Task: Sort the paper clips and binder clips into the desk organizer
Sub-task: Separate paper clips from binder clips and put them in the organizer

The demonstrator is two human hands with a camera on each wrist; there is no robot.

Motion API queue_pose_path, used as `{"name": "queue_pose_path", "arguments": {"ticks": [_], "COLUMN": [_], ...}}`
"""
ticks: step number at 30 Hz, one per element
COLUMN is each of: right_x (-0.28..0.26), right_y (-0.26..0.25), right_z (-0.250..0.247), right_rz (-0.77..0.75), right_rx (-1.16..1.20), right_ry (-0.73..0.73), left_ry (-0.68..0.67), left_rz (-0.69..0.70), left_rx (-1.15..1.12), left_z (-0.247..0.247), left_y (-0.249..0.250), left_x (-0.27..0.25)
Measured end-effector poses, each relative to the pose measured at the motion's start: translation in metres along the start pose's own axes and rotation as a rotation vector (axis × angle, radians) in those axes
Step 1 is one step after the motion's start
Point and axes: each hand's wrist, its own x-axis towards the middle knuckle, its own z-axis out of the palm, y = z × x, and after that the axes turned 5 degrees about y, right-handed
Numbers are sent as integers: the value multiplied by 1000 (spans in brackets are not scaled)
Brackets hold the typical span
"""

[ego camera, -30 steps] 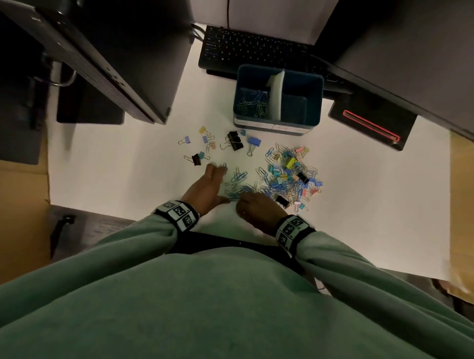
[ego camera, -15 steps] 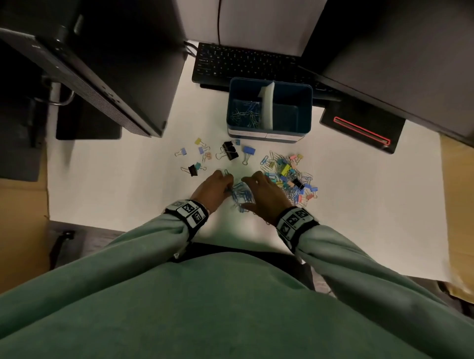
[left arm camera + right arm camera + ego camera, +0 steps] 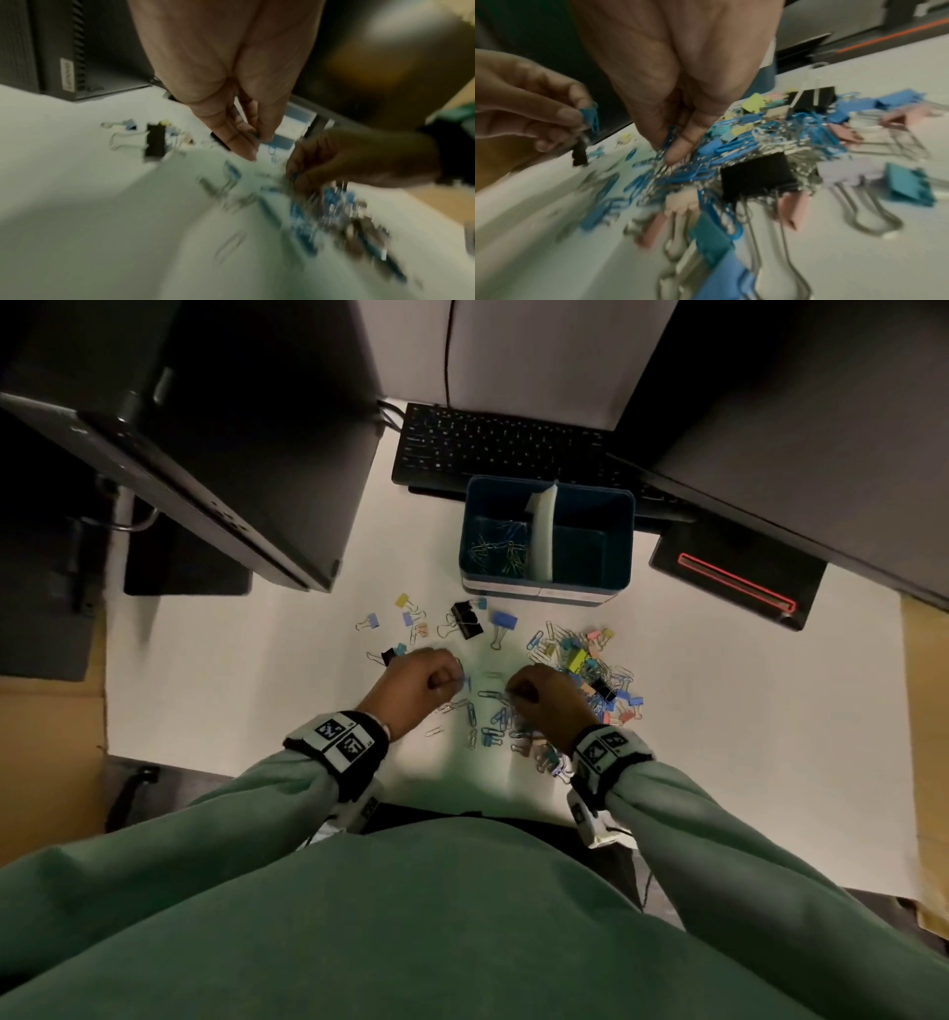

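Near the front edge of the white paper desk sheet, separating and lifting the left hand and right hand. Half a second back, cupping both together round one cluster of clips; a second back, lying lower on the sheet.

Pinching now with each: left thumb and fingertips clamping on a couple of small blue wire paper clips, right thumb and fingers closing on another blue bunch just above the tangle. Exact count not readable, too much blur in both wrist views.

Leaving several loose paper clips scattered between and just below the hands. Leaving the mixed pile of coloured binder clips to the right, touching the right hand's far side, and the large black binder clip with its small neighbours near the organizer front.

Holding some paper clips already in the left compartment of the blue rectangular plastic desk organizer, well beyond the hands, left of its white divider.

Reading this as scoop finished, carry starting: probably heading for that left compartment. Expecting many more trips. Risking snagged clips dragging extras, or a binder clip, along.
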Motion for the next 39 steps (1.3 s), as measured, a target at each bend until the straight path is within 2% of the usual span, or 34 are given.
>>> {"name": "queue_pose_path", "arguments": {"ticks": [4,6,8,11,15,17,19,21,23,26,30,32,36,39], "right_x": [-4,3,22,65,103,101,82,53,24,1,0,-3,-15,-21], "right_y": [-10,-28,-47,-65,-70,-69,-64,-52,-34,-8,5,7,10,15], "right_z": [-34,-57,-78,-97,-100,-97,-93,-81,-62,-32,-4,4,15,10], "right_rz": [47,12,-32,-18,-42,-99,-193,-220,-158,-58,-76,-136,-320,-358], "right_rx": [277,389,435,427,194,54,55,106,47,-218,-579,-682,-692,-583], "right_ry": [97,205,330,452,372,337,430,516,439,186,-29,-75,-132,-55], "left_ry": [175,222,202,243,364,313,239,171,152,125,107,87,-23,-47], "left_rz": [-41,-12,17,44,-8,-5,-8,-26,-45,-57,32,83,180,207], "left_rx": [-209,-197,-138,1,276,501,671,773,809,834,874,875,866,817], "left_z": [-21,-28,-34,-43,-41,-27,-13,-1,4,8,14,24,41,37], "left_y": [52,70,81,74,22,-5,-22,-28,-30,-31,-30,-29,-25,-19], "left_x": [34,59,78,81,44,23,9,5,7,10,-2,-13,-28,-29]}}
